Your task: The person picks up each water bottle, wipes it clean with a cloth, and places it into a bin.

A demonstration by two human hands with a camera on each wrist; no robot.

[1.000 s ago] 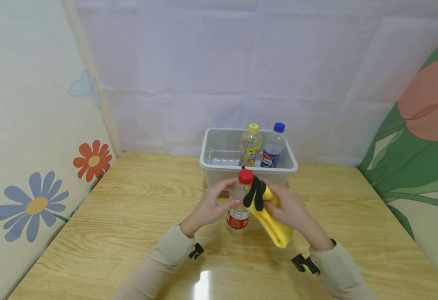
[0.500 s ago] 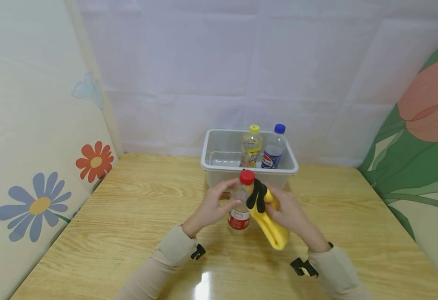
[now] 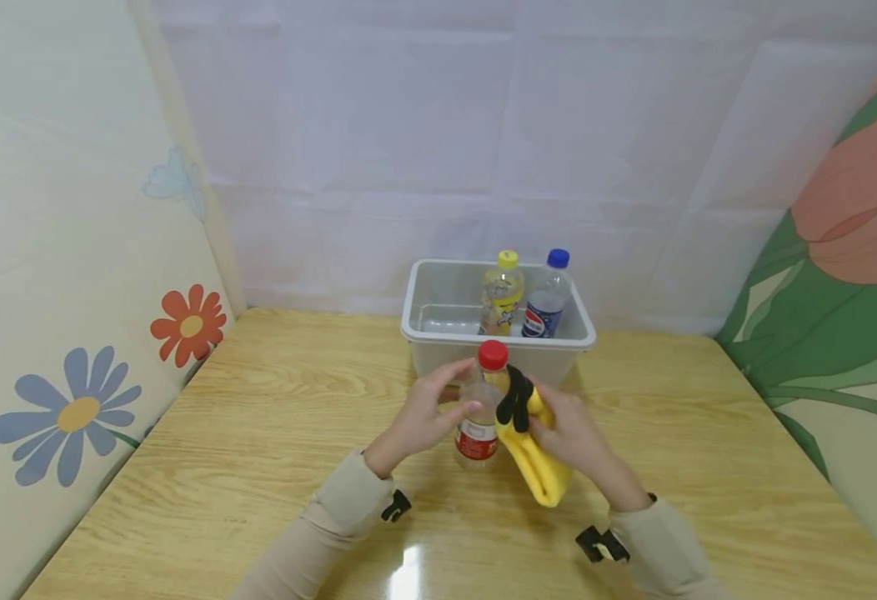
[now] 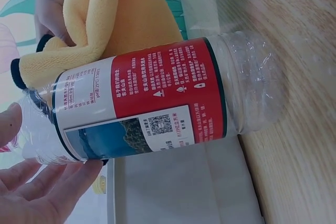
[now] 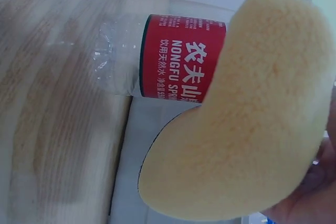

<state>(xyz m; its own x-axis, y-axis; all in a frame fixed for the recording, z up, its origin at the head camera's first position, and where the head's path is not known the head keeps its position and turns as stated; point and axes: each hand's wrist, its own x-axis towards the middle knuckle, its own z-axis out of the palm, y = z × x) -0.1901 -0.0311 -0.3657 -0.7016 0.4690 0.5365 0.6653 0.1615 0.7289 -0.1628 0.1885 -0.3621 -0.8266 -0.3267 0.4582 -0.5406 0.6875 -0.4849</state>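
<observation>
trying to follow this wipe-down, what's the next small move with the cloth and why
Probably slide the yellow cloth down over the red label, since the right hand presses it against the red-capped bottle only near the shoulder. The left hand steadies the bottle upright on the table, in front of the bin.

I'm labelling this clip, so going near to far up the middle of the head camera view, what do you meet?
Near to far: red-capped bottle gripped by the left hand, with the right hand pressing a yellow cloth to it → grey plastic bin → yellow-capped bottle and blue-capped bottle standing inside it → white backdrop.
</observation>
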